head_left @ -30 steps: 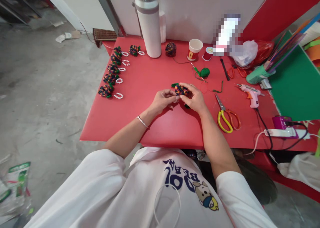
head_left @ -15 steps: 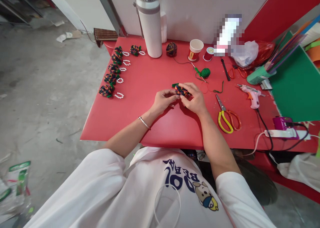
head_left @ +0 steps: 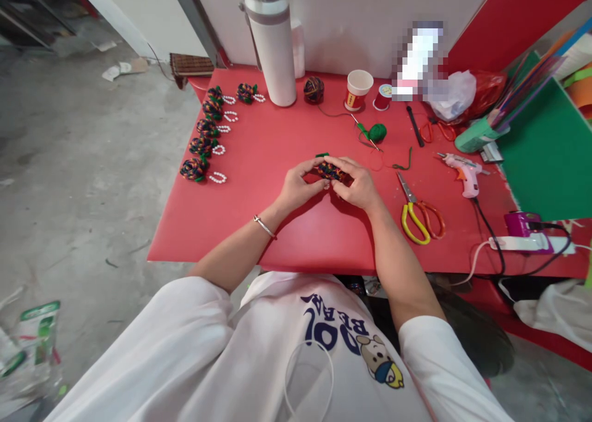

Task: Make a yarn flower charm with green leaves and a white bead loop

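Between my two hands, just above the red table, is a multicoloured crocheted flower (head_left: 330, 171) with a bit of green at its far edge. My left hand (head_left: 300, 184) grips its left side, thumb and fingers bent around it. On the other side, my right hand (head_left: 356, 184) is closed over the flower, fingers across its top. Small white beads seem to show near the thumbs, partly hidden. Similar yarn flowers (head_left: 194, 168) with white bead loops (head_left: 217, 177) lie in a column at the table's left.
Scissors (head_left: 416, 215), a pink glue gun (head_left: 466, 172) and a power strip (head_left: 527, 244) lie to the right. Farther back are green yarn (head_left: 377, 132) with a hook, a paper cup (head_left: 358, 90), a dark yarn ball (head_left: 313, 90) and a white flask (head_left: 272, 52).
My left fingers have spread up along the flower's far left side, and the left thumb now meets its near edge. The flower has turned slightly in my hands.
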Available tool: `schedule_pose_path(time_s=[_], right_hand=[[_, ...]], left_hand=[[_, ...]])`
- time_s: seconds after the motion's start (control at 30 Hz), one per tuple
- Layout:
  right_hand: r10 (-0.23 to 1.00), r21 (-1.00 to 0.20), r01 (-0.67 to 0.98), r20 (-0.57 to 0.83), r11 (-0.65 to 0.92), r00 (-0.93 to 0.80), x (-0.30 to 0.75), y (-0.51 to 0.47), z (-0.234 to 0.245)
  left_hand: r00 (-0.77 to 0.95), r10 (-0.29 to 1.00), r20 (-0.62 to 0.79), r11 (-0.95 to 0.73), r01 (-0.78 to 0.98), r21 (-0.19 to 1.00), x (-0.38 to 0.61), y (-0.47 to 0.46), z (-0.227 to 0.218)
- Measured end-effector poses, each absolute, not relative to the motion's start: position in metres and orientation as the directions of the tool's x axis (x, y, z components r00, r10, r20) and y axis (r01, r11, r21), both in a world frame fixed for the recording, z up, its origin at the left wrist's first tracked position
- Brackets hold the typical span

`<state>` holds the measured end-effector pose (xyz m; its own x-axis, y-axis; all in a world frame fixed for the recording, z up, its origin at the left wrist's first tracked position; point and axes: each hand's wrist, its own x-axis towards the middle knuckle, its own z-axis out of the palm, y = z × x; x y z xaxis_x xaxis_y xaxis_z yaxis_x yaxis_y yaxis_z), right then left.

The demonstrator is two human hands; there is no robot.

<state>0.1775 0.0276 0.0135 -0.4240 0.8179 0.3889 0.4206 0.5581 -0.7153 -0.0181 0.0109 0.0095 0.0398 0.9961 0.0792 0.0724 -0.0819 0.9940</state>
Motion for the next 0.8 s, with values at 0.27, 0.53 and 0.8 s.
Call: schedule_pose_path(time_s=[0.27, 0.53, 0.8], right_hand=[[0.821, -0.723, 0.406, 0.412, 0.559, -0.396, 0.175, 0.028, 0.012], [0.879, -0.867, 0.260, 0.327, 0.425, -0.348, 0.171, 0.025, 0.007], [0.922, -0.972, 0.050, 0.202, 0.231, -0.331, 0.177, 0.033, 0.004]], left_hand=[[0.098, 0.963, 0.253, -0.271, 0.395, 0.878, -0.023, 0.009, 0.017], [0.109, 0.952, 0.285, -0.304, 0.436, 0.847, -0.029, 0.014, 0.010], [-0.036, 0.971, 0.235, -0.230, 0.113, 0.967, -0.030, 0.019, 0.002]])
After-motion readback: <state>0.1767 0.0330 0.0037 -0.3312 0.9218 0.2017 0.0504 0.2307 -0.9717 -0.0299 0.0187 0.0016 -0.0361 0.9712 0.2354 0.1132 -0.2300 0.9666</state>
